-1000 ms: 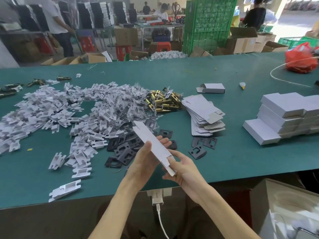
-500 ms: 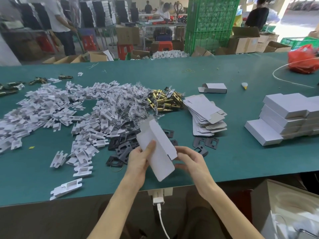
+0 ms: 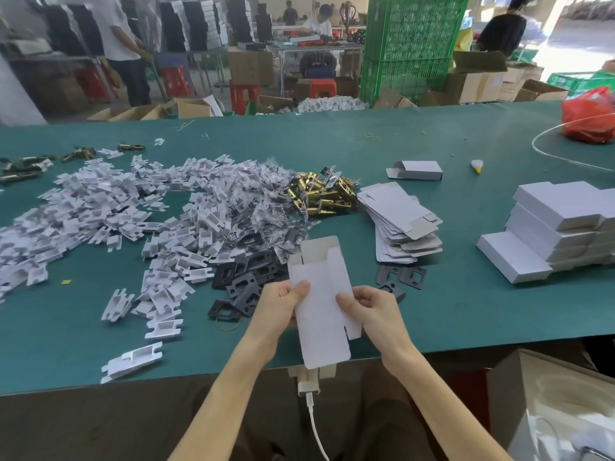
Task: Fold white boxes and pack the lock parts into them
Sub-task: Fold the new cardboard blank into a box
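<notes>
A white box blank (image 3: 321, 304), partly opened into a sleeve with its far end flaps up, stands over the table's near edge. My left hand (image 3: 279, 306) pinches its left edge with the thumb on the front face. On the right edge, my right hand (image 3: 369, 306) grips it the same way. Behind the box lie black strike plates (image 3: 246, 281), brass latch parts (image 3: 319, 193) and clear bags of small parts (image 3: 266, 207). A big heap of white plastic inserts (image 3: 109, 207) covers the left of the green table (image 3: 466, 314).
A stack of flat box blanks (image 3: 399, 224) lies right of centre, and folded white boxes (image 3: 559, 231) are piled at the right. One folded box (image 3: 416, 170) sits further back. A red bag (image 3: 589, 114) is at the far right. People work at tables behind.
The blank went from a flat strip held at an angle to an opened sleeve held upright and square to me. Both hands shifted to its two side edges.
</notes>
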Demonstrator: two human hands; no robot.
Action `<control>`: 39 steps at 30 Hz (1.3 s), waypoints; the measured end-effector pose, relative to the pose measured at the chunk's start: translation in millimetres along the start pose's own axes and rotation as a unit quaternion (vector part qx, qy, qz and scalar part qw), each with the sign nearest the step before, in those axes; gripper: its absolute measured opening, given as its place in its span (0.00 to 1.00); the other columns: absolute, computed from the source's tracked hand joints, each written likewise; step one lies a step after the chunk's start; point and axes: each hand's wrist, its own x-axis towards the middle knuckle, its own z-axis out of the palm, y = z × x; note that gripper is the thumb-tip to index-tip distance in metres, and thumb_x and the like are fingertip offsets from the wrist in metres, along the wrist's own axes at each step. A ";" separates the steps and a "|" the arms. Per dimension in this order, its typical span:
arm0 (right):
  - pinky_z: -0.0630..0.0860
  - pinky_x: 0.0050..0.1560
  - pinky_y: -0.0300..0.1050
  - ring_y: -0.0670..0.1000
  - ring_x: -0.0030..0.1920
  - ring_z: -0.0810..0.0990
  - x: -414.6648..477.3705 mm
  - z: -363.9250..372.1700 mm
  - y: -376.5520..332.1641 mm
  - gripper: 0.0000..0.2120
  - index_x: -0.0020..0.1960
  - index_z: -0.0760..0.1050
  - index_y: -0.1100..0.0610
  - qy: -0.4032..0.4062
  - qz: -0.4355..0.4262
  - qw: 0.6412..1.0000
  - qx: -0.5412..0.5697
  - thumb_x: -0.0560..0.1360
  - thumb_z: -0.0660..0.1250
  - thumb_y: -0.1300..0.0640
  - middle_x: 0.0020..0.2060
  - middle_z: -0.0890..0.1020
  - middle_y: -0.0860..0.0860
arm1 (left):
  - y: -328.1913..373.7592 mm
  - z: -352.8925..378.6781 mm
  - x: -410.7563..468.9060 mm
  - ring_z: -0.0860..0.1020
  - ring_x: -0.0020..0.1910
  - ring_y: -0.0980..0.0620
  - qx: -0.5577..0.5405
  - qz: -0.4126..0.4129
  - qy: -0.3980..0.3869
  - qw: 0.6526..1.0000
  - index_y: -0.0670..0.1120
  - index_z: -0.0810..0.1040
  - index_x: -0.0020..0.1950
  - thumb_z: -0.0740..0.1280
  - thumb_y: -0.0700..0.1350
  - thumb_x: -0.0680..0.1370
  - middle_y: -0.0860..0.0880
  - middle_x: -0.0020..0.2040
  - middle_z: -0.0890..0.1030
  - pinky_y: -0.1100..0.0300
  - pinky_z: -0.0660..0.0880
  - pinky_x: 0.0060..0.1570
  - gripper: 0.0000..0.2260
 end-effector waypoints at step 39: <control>0.82 0.47 0.56 0.55 0.49 0.83 18.5 20.3 11.0 0.05 0.52 0.79 0.47 -0.020 -0.068 0.997 0.039 0.79 0.67 0.47 0.49 0.83 0.46 | -34.6 4.4 8.7 0.79 0.51 0.43 -0.128 0.086 0.023 0.988 0.48 0.86 0.58 0.75 0.57 0.73 0.39 0.57 0.84 0.43 0.74 0.54 0.18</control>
